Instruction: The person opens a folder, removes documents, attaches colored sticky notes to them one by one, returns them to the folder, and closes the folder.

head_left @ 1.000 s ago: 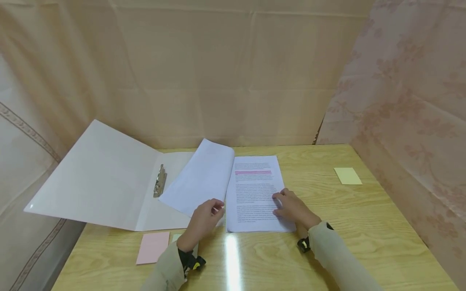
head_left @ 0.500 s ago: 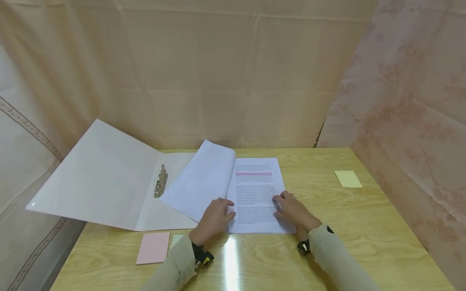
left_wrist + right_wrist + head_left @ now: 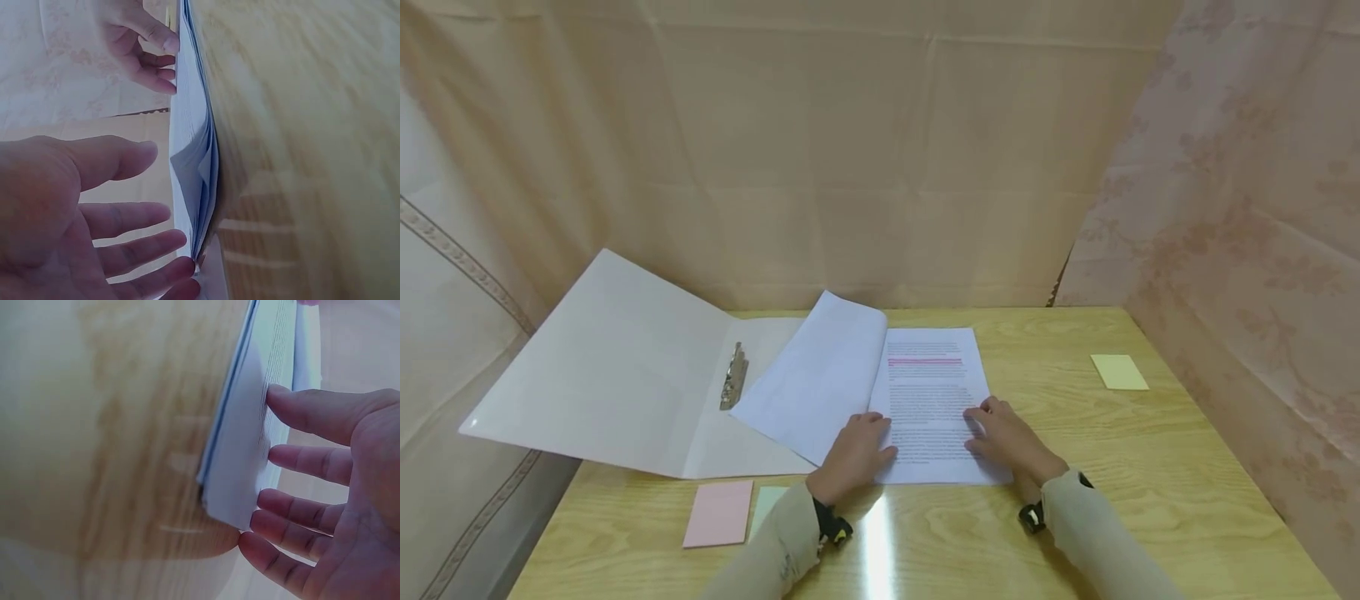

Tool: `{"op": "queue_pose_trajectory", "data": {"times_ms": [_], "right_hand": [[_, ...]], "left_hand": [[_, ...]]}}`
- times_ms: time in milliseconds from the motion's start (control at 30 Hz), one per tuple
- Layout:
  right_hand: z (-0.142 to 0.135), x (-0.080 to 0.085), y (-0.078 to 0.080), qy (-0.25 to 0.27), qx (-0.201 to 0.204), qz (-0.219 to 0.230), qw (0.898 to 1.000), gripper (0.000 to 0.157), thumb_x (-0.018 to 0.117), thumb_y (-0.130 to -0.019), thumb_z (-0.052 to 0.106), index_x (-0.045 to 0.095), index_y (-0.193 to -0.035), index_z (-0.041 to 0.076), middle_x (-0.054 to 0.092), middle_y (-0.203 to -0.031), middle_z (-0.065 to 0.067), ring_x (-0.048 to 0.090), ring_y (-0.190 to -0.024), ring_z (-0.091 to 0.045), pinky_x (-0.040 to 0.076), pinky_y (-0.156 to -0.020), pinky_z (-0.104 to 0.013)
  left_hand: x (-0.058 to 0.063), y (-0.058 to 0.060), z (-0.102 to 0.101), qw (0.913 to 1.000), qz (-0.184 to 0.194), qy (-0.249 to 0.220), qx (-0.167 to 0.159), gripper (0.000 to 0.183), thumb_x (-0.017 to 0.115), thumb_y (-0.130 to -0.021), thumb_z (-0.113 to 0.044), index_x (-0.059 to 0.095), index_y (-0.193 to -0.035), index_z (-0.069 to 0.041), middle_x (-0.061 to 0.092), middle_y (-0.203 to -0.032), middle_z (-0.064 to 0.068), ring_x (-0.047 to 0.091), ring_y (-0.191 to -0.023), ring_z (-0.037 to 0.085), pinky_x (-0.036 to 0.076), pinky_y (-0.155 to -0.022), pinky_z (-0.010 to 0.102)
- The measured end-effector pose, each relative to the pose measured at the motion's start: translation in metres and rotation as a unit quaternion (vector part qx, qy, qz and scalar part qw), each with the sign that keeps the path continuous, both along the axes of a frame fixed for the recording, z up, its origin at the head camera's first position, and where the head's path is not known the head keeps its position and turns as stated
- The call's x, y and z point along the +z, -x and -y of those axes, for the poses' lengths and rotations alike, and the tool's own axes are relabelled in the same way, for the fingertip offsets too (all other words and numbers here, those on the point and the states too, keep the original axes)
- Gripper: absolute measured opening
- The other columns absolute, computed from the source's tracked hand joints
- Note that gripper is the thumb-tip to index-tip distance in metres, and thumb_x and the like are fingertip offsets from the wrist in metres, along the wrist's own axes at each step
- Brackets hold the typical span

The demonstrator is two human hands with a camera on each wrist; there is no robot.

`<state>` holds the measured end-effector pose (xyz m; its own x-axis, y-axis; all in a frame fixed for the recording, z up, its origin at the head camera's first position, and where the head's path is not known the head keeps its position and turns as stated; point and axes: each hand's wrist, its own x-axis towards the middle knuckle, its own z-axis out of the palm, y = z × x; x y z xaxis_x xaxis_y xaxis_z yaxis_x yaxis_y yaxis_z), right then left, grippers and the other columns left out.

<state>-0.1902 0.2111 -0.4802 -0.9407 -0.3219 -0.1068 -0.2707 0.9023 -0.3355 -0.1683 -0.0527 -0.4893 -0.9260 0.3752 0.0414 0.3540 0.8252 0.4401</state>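
Observation:
A stack of printed paper (image 3: pixel 925 400) lies in the middle of the table, its top page marked with pink highlighter lines. Turned-over sheets (image 3: pixel 820 375) curl away from its left side and overlap the open white folder (image 3: pixel 598 367). My left hand (image 3: pixel 853 454) is at the stack's lower left, fingers spread and nearly straight over the page edge. The left wrist view shows the loose layered edges of the stack (image 3: pixel 194 131) beside those fingers. On the opposite side, my right hand (image 3: pixel 1013 442) rests its fingertips on the right edge, fingers slightly bent and apart.
A metal lever clip (image 3: pixel 733 379) is fixed inside the folder. Pink sticky notes (image 3: pixel 718 512) and green ones (image 3: pixel 766 504), partly behind my left sleeve, lie near the front. Yellow sticky notes (image 3: pixel 1118 372) lie far right. Curtains hang behind the wooden table (image 3: pixel 1150 475).
My left hand has moved right, from the turned-over sheets to the lower left of the printed page, and its fingers have spread. The right hand has stayed at the right edge.

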Motion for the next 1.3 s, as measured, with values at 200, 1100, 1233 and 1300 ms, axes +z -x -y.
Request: {"op": "queue_pose_trajectory", "data": {"times_ms": [200,1100,1233,1300], "right_hand": [[-0.001,-0.006,-0.005,0.018,0.001,0.003,1.000,0.044,0.073,-0.085,0.019,0.063,-0.125,0.004,0.054,-0.118,-0.015,0.048,-0.108,-0.028,0.045,-0.092,-0.045],[-0.013,-0.001,0.003,0.041,0.017,-0.003,0.999,0.039,0.068,-0.090,0.026,0.064,-0.123,0.004,0.058,-0.123,-0.016,0.054,-0.114,-0.032,0.045,-0.098,-0.051],[-0.019,0.005,0.007,0.050,0.014,-0.001,0.999,0.040,0.065,-0.093,0.025,0.063,-0.124,0.002,0.058,-0.123,-0.018,0.055,-0.113,-0.034,0.045,-0.097,-0.052],[-0.022,0.007,0.010,0.053,0.008,0.007,0.999,0.040,0.064,-0.093,0.025,0.062,-0.125,0.001,0.059,-0.124,-0.018,0.055,-0.115,-0.035,0.045,-0.097,-0.053]], "left_hand": [[-0.002,-0.003,-0.003,0.9995,0.000,0.032,-0.007,0.044,0.068,-0.088,-0.026,0.063,-0.125,-0.003,0.061,-0.130,0.018,0.054,-0.120,0.038,0.045,-0.100,0.048],[0.005,-0.001,-0.002,0.9980,0.038,0.026,-0.044,0.056,0.070,-0.087,-0.022,0.054,-0.134,0.003,0.047,-0.145,0.021,0.042,-0.137,0.033,0.035,-0.113,0.042],[0.004,0.000,-0.003,0.9980,0.049,0.021,-0.035,0.056,0.071,-0.087,-0.022,0.053,-0.134,0.002,0.046,-0.146,0.020,0.041,-0.137,0.032,0.036,-0.113,0.042],[0.003,0.000,-0.003,0.9979,0.051,0.020,-0.034,0.056,0.071,-0.087,-0.023,0.053,-0.135,0.002,0.045,-0.146,0.020,0.041,-0.138,0.032,0.036,-0.113,0.042]]}}
